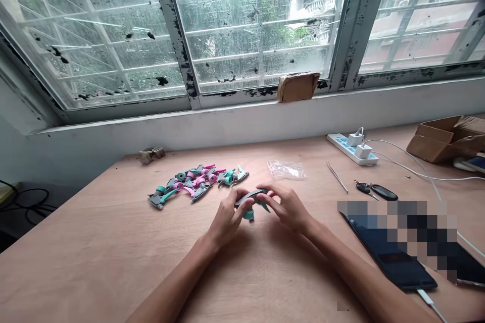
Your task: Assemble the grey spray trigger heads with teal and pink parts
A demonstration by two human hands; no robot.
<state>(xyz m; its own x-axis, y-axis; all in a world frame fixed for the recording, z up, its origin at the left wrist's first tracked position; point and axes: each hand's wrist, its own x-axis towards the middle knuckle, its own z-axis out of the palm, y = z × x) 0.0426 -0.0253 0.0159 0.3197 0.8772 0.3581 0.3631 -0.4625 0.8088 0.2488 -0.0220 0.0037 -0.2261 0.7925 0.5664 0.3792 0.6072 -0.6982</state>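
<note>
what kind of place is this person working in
Probably a makeshift indoor workspace, perhaps at home: a light-brown wooden table beside a grey metal-framed window, a cluster of grey, teal and pink plastic pieces, and a white rectangular power strip.

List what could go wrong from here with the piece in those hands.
The grey-and-teal piece could slip: the left hand and right hand seem to hold it mostly by the fingers.
If dropped, it might get mixed up with the similar pink, teal and grey pieces heaped just beyond the left hand.
</note>
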